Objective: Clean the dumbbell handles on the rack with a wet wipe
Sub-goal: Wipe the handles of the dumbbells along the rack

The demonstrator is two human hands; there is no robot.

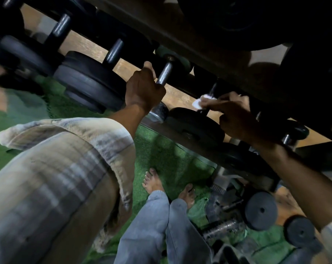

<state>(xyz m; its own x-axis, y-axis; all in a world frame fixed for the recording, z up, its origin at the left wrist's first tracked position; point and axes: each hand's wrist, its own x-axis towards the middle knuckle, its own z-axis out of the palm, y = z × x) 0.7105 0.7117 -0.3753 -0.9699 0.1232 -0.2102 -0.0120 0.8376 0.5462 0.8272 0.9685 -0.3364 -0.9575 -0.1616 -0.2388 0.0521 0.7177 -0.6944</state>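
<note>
Head view, looking down along the rack [180, 128] at the row of dumbbells: the left hand [142, 88] has its fingers curled round the near end of a knurled silver handle [164, 73]. Just to its right, the right hand [235, 119] pinches a white wet wipe [199, 101] against a dark dumbbell handle [213, 90], fingers closed on the cloth. Bare feet [153, 181] stand on green turf [157, 149] below, with loose weight plates [261, 210] nearby
</note>
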